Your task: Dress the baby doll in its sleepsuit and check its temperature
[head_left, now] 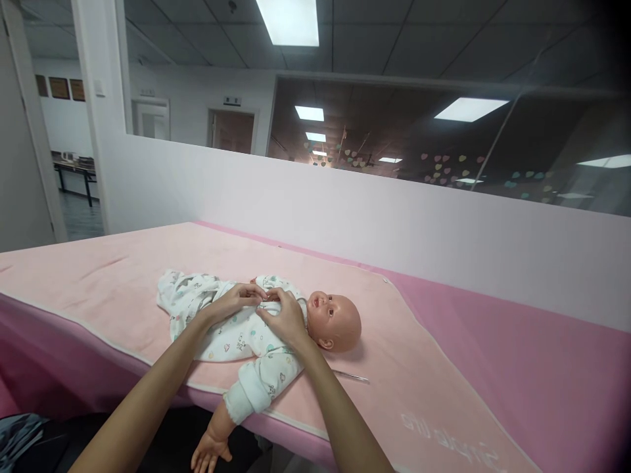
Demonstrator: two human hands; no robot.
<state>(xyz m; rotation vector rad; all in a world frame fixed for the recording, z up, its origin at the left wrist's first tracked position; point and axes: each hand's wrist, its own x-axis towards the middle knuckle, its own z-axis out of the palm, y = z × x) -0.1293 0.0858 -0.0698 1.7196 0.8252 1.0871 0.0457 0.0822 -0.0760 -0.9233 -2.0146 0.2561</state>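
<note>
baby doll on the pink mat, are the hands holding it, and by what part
Both the left hand and right hand pinch the front of the romper at the doll's chest, near the collar.

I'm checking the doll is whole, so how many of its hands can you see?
1. The bare plastic doll hand hangs past the pink table's front edge. The other may be hidden in the white printed romper.

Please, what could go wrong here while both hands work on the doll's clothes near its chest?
1. The doll lies close to the table edge, one arm hanging over it; a pull might slide it off.
2. A thin stick-like object lies beside the right hand's forearm and could be knocked away.
3. The left hand may tug the romper crooked.
</note>
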